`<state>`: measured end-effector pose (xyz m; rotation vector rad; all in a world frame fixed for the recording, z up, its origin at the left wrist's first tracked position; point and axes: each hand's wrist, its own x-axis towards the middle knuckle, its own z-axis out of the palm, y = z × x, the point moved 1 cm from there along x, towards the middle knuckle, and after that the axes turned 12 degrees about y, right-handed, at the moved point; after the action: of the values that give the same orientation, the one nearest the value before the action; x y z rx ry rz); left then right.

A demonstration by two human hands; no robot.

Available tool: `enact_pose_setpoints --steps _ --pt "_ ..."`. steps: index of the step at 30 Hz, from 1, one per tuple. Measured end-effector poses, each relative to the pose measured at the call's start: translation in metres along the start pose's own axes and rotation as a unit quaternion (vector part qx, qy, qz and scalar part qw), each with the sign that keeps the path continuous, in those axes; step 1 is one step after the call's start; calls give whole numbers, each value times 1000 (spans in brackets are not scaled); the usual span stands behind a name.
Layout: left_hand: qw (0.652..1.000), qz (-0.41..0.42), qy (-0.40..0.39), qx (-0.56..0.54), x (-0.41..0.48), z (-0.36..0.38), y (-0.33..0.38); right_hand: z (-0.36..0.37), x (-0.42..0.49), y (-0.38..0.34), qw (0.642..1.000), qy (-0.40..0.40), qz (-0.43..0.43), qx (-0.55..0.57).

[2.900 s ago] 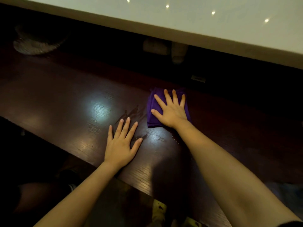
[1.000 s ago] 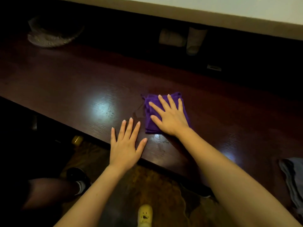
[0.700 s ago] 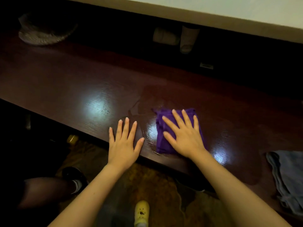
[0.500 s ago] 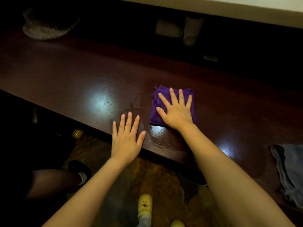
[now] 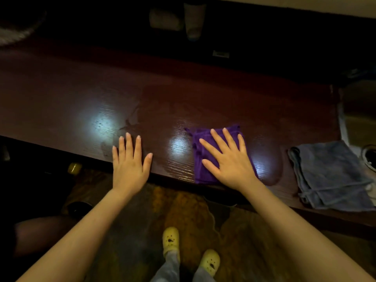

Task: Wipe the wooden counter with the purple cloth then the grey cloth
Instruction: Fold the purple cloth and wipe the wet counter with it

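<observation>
A person's right hand point(image 5: 227, 159) is pressing flat, fingers spread, on the purple cloth point(image 5: 203, 169) overhanging the table point(image 5: 61, 94) edge, where it is risking slipping off, while the left hand point(image 5: 130, 161) is resting open.

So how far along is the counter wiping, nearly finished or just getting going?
Roughly midway, I'd guess. Done: a damp sheen covers the wooden counter behind the cloth. In hand: the right hand presses flat on the purple cloth at the near edge, while the left hand rests flat on the wood. Left: the grey cloth lies folded and untouched at the right.
</observation>
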<state>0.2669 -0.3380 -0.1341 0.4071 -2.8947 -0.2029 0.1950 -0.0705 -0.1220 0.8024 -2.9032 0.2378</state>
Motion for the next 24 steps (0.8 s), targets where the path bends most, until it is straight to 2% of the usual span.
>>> enact_pose_setpoints --steps 6,9,12,18,24 --pt "1000 0 -6 -8 0 -1 1 -8 -34 27 991 19 133 -14" --pt "1000 -1 -6 -5 0 -1 3 -7 -42 9 976 21 217 -27" --pt "1000 -1 -8 2 1 0 3 -4 -43 -22 965 30 257 -29" --pt "1000 1 -10 -4 0 -3 2 9 -11 -82 979 24 200 -4" --pt "999 -1 -18 -34 0 -5 -3 12 24 -98 992 -16 126 19"
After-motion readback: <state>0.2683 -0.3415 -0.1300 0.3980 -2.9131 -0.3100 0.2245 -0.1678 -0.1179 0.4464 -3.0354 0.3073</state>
